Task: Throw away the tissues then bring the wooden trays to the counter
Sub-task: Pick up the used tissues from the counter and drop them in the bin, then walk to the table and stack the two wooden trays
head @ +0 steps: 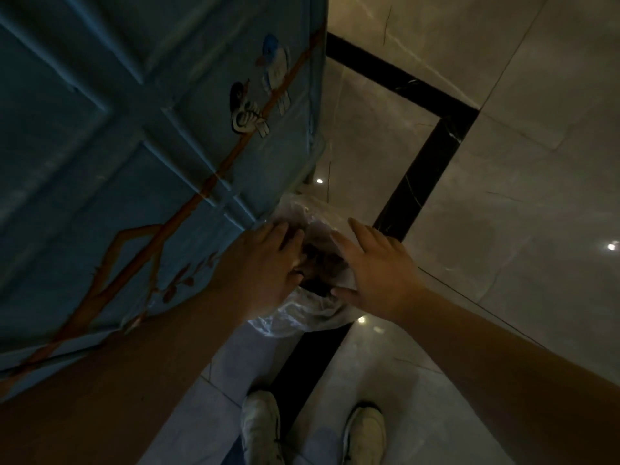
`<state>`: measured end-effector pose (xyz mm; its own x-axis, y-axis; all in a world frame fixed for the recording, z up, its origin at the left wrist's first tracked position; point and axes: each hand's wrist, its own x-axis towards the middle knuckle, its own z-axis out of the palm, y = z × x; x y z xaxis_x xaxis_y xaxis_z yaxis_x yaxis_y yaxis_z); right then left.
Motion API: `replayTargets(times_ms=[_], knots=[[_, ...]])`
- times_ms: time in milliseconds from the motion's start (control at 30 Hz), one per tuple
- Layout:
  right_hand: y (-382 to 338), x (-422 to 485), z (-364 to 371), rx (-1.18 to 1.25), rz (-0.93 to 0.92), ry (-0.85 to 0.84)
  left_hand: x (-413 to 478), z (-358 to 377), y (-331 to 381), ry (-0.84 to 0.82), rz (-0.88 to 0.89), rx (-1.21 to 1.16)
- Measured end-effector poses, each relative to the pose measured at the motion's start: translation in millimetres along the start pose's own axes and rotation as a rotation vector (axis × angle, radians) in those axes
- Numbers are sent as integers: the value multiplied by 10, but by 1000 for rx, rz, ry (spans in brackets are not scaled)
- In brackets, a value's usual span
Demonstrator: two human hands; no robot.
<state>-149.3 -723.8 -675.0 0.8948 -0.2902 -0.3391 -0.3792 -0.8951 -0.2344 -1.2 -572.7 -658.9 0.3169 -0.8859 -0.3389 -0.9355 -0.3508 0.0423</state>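
Dim light. Your view looks straight down onto a bin lined with a clear plastic bag (302,310), standing on the floor just beside a blue painted cabinet. The bag's crinkled rim folds out over the bin's edge, catching pale highlights on its near side. The mouth is open; the interior reads as a dark brown mass (322,263), contents not distinguishable. You cannot pick out tissues as separate items in there. Much of the rim is covered from above, so only the near and far arcs show.
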Motion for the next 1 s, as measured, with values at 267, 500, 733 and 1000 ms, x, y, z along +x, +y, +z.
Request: replayTargets(times_ms=[267,500,733,1000], knots=[[-104,-1134,-1507,-12,90,99,-607,-1780,541,122,213,38],[-304,-2345,-2750,17,325,320,-883,-3362,1262,347,493,112],[-444,-3798,-3713,-29,639,543,-1408,-4541,2195,427,759,207],[-650,-6098,-3894,-125,1035,591,-2321,-5069,3886,461,1095,229]])
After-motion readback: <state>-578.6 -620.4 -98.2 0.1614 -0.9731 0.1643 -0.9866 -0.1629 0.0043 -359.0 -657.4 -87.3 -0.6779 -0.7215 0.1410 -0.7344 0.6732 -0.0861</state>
